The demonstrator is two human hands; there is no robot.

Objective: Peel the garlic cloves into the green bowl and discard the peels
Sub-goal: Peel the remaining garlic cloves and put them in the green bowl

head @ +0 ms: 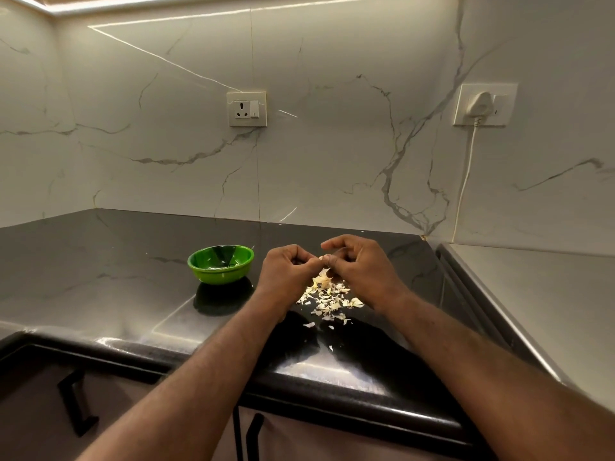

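Both meet at frame centre, fingers curled: left hand (289, 267) and right hand (359, 264) pinch a garlic clove (322, 257) between their tips. It's mostly hidden, so its long axis is unreadable. The green bowl (219, 276) sits on the bench (116, 261) just left of the left hand, the nearer one. Peels (327, 297) lie scattered directly below.

Garlic piece (322, 258) pinched between left hand (287, 271) and right hand (363, 265) mostly hidden by curled fingers, clove or skin undetermined; green bowl (219, 276) contents too small to identify; peels (329, 299) partly covered by right hand; both forearms cut by lower edge.
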